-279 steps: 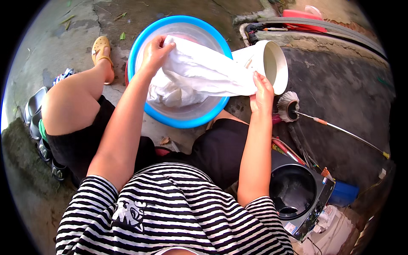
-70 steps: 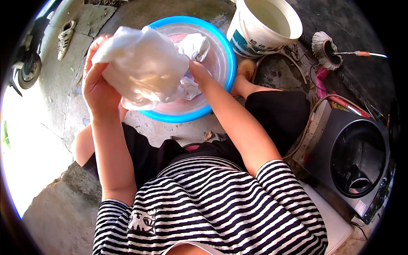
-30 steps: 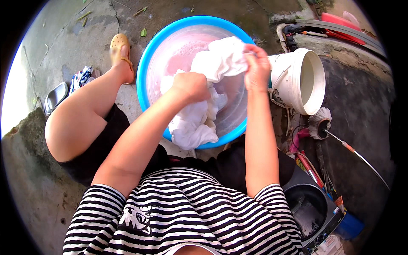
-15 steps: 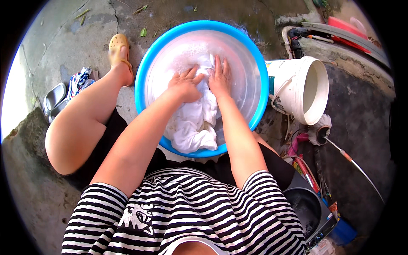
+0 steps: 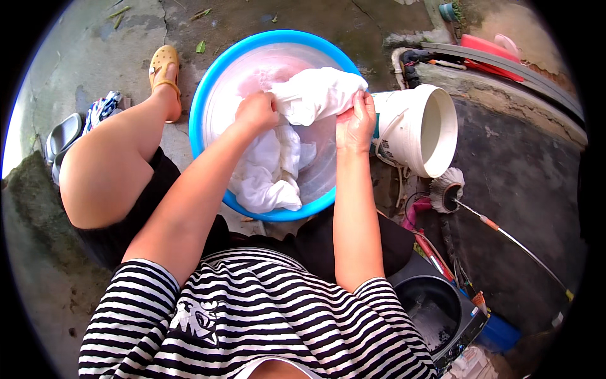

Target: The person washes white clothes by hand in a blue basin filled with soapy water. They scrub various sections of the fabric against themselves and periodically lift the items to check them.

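A wet white cloth (image 5: 315, 95) is stretched between my two hands above a round basin (image 5: 201, 114) with a blue rim. My left hand (image 5: 257, 111) is closed around its left part. At the cloth's right end, my right hand (image 5: 355, 126) grips the edge with the fingers curled and the palm partly showing. More white fabric (image 5: 265, 177) lies bunched in the near part of the basin; whether it is the same piece I cannot tell. Soapy water with foam shows at the far left inside the basin.
A white bucket (image 5: 429, 131) lies on its side right of the basin. Near it are a round brush (image 5: 447, 189) on a long handle and a black tub-like item (image 5: 429, 309). Grey slippers (image 5: 63, 134) sit at the left. Red basins (image 5: 489, 54) stand far right.
Both hands have risen from pressing in the basin and now hold a part of the white cloth lifted and spread. My right hand has shifted right, toward the basin's rim.
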`<action>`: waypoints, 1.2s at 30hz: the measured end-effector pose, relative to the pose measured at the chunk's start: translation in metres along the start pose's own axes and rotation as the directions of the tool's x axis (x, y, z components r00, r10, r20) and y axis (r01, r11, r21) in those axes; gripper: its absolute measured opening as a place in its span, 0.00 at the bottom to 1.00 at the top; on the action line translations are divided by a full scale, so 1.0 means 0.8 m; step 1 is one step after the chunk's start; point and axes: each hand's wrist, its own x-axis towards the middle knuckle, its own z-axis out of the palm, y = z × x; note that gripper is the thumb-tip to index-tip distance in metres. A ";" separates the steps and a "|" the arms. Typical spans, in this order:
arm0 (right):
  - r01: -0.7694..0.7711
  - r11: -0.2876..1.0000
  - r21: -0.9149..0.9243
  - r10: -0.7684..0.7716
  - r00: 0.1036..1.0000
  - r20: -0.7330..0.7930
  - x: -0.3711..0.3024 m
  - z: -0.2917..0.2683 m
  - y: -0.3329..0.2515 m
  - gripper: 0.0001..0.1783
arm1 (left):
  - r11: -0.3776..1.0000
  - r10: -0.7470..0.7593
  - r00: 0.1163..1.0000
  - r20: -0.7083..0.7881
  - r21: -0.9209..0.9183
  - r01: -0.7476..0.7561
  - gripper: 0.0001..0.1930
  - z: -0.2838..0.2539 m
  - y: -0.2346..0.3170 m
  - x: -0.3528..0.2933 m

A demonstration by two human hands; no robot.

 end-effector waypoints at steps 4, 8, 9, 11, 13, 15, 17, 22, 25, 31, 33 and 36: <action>-0.017 0.998 0.065 0.013 0.998 0.067 -0.029 0.020 -0.038 0.10 | 0.780 -0.033 0.886 -0.462 -0.566 -0.267 0.14 -0.005 0.031 0.001; -0.059 0.993 0.106 0.050 0.995 0.081 -0.050 0.027 -0.045 0.11 | 0.461 0.019 0.999 -0.048 -0.886 -0.051 0.15 -0.023 0.101 -0.041; -0.057 0.997 0.059 0.053 0.996 0.075 -0.054 0.028 -0.046 0.11 | 0.489 0.035 0.994 -0.102 -0.866 -0.106 0.14 -0.021 0.106 -0.051; -0.057 0.997 -0.044 0.060 0.997 0.051 -0.064 0.025 -0.051 0.11 | 0.375 0.042 0.992 -0.116 -0.919 -0.123 0.12 -0.022 0.111 -0.063; -0.009 0.980 -0.201 0.013 1.000 0.021 -0.062 0.009 -0.045 0.11 | 0.077 0.038 0.998 -0.047 -0.996 -0.050 0.14 -0.036 0.109 -0.070; 0.091 0.943 -0.320 -0.099 0.995 -0.009 -0.061 -0.005 -0.043 0.10 | -0.065 0.093 0.995 0.046 -0.997 0.052 0.17 -0.051 0.111 -0.071; 0.247 0.855 -0.456 -0.288 0.957 -0.022 -0.066 -0.001 -0.039 0.12 | -0.105 0.163 0.976 0.143 -0.981 0.161 0.17 -0.060 0.102 -0.064; 0.462 0.466 -0.755 -0.567 0.810 0.146 -0.080 0.032 -0.020 0.11 | -0.132 0.122 0.972 0.202 -0.967 0.218 0.14 -0.059 0.095 -0.058; 0.482 0.538 -0.691 -0.395 0.869 0.299 -0.111 0.063 0.017 0.10 | -0.188 -0.250 0.940 0.232 -0.964 0.187 0.17 -0.008 0.090 -0.029; -0.216 0.192 -0.957 -0.050 0.972 -0.229 -0.028 0.000 0.048 0.21 | 0.074 -0.344 0.869 0.356 -0.912 0.403 0.18 0.039 0.109 -0.042; -0.095 0.253 -0.963 -0.209 0.966 -0.150 -0.041 0.000 0.059 0.20 | 0.149 -0.307 0.848 0.433 -0.858 0.492 0.14 0.041 0.096 -0.029; 0.081 0.322 -0.943 -0.284 0.959 -0.015 -0.086 0.035 0.053 0.16 | 0.121 -0.255 0.899 0.356 -0.911 0.395 0.13 0.056 0.084 -0.019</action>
